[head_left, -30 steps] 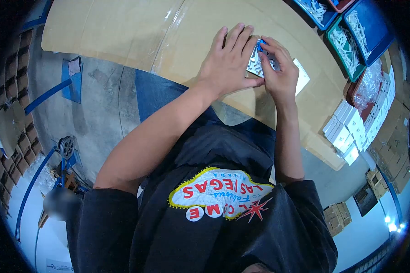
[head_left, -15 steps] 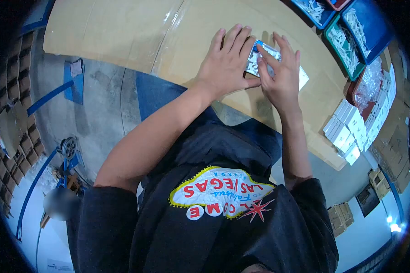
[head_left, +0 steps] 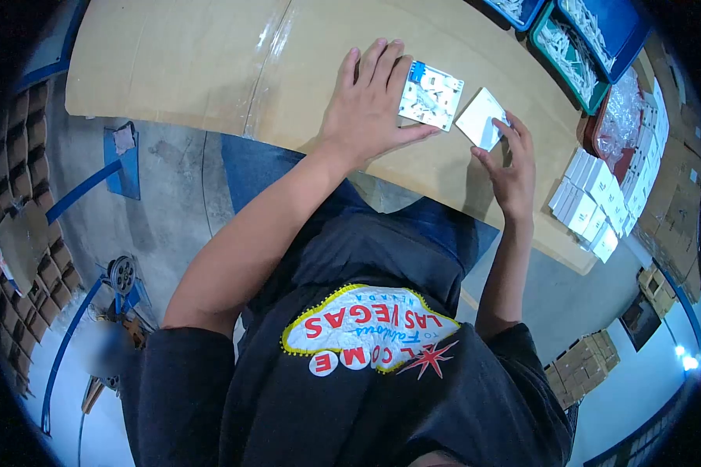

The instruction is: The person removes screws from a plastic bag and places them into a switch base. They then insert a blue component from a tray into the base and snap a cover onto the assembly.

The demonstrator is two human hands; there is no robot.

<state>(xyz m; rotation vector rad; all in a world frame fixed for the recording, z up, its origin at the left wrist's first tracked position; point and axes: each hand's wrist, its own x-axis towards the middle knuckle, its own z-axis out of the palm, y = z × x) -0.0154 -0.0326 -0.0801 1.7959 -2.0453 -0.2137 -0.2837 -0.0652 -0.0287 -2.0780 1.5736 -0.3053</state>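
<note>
A square white assembly (head_left: 431, 96) with a blue part at one corner and small pieces inside lies on the cardboard-covered table. My left hand (head_left: 366, 105) rests flat at its left side, with the fingers stretched and the thumb along the near edge. Just right of the assembly is a plain white square plate (head_left: 482, 119), separated from it by a small gap. My right hand (head_left: 511, 159) has this plate at its right edge, between thumb and fingers.
Blue (head_left: 623, 39) and green (head_left: 557, 66) trays with white strips stand at the back right. Below them are a red tray with clear plastic (head_left: 621, 117) and stacked white pieces (head_left: 588, 194). The cardboard surface (head_left: 171, 62) extends left.
My right hand has moved right, off the white assembly, and now has the white plate between its fingers. The assembly is more exposed. My left hand remains beside it.
</note>
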